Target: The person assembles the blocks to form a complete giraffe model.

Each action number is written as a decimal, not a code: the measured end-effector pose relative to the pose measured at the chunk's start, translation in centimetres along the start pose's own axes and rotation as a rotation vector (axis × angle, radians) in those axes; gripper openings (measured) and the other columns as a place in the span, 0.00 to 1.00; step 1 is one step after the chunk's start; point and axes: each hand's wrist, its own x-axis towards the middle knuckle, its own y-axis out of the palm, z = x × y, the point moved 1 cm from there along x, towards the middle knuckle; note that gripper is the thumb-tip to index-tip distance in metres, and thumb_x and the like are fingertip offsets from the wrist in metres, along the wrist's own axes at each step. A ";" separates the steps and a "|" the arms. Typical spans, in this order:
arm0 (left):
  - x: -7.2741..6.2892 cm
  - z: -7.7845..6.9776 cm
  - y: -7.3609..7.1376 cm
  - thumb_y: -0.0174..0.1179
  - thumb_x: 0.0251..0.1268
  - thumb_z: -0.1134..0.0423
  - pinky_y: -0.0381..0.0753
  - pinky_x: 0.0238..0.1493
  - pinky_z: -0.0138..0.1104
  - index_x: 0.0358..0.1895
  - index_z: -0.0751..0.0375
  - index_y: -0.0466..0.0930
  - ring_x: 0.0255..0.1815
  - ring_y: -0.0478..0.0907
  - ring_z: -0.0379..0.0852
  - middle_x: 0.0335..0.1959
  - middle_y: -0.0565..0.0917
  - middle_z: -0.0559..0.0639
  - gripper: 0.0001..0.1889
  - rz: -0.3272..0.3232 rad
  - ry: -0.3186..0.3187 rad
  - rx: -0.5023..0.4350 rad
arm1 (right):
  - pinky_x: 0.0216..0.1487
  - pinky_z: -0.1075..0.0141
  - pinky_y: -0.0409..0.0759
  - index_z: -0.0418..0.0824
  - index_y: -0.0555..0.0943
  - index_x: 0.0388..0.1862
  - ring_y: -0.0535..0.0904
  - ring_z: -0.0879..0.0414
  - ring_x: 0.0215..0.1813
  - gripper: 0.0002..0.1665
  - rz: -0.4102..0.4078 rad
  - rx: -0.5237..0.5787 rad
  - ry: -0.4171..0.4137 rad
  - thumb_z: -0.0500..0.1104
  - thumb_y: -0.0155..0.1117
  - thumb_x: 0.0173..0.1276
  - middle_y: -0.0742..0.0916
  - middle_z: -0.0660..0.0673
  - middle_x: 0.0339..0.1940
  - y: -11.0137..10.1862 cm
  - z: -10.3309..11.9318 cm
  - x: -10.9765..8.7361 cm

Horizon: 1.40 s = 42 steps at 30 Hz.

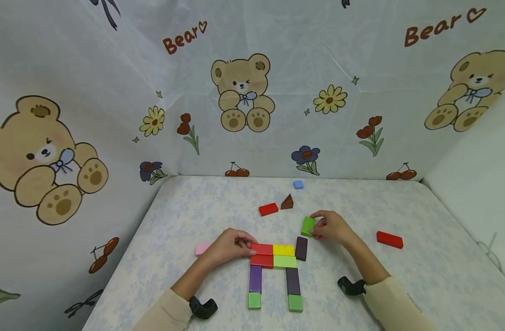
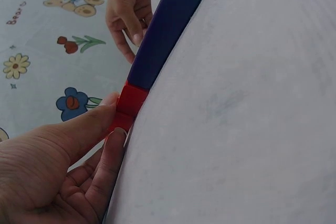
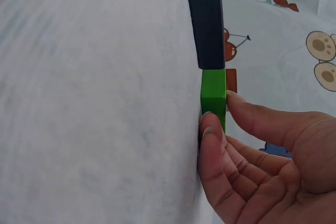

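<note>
A flat figure of blocks lies on the table. At its upper left corner my left hand (image 1: pixel 232 245) pinches a red block (image 1: pixel 262 248) between thumb and fingers. Below that are another red block (image 1: pixel 262 261) and a purple block (image 1: pixel 255 279); to the right are a yellow block (image 1: pixel 283 250) and a light green block (image 1: pixel 284 262). My right hand (image 1: pixel 333 227) pinches a green block (image 1: pixel 307 226) just above a dark purple block (image 1: pixel 301 248). In the right wrist view the green block (image 3: pixel 213 90) stands close against the dark block's end (image 3: pixel 210 30).
Behind the figure lie a red block (image 1: pixel 268 209), a brown triangle (image 1: pixel 287 202) and a small blue block (image 1: pixel 298 184). Another red block (image 1: pixel 389 239) is off to the right. A pink block (image 1: pixel 202 249) sits left, partly behind my left hand. A bear-print cloth (image 1: pixel 277 151) hangs behind the table.
</note>
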 end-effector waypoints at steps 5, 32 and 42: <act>0.0 0.0 0.3 0.77 0.57 0.61 0.78 0.32 0.30 0.44 0.54 0.90 0.30 0.77 0.43 0.30 0.83 0.47 0.12 -0.002 -0.003 0.011 | 0.32 0.58 0.85 0.25 0.75 0.63 0.83 0.51 0.29 0.29 0.007 -0.002 0.002 0.34 0.72 0.65 0.87 0.42 0.30 0.1 0.0 -0.2; -0.2 0.3 0.5 0.77 0.57 0.59 0.80 0.34 0.32 0.44 0.50 0.90 0.31 0.79 0.42 0.30 0.84 0.44 0.12 -0.013 0.001 0.048 | 0.29 0.62 0.78 0.29 0.77 0.63 0.77 0.53 0.27 0.28 0.029 -0.060 -0.041 0.36 0.72 0.66 0.86 0.43 0.29 0.6 0.5 -0.5; 0.3 0.4 0.1 0.77 0.57 0.60 0.80 0.34 0.31 0.44 0.53 0.91 0.30 0.79 0.41 0.29 0.84 0.43 0.12 -0.003 0.016 0.046 | 0.29 0.62 0.79 0.30 0.78 0.63 0.77 0.53 0.27 0.27 0.018 -0.059 -0.016 0.35 0.72 0.65 0.86 0.44 0.28 0.5 0.5 0.0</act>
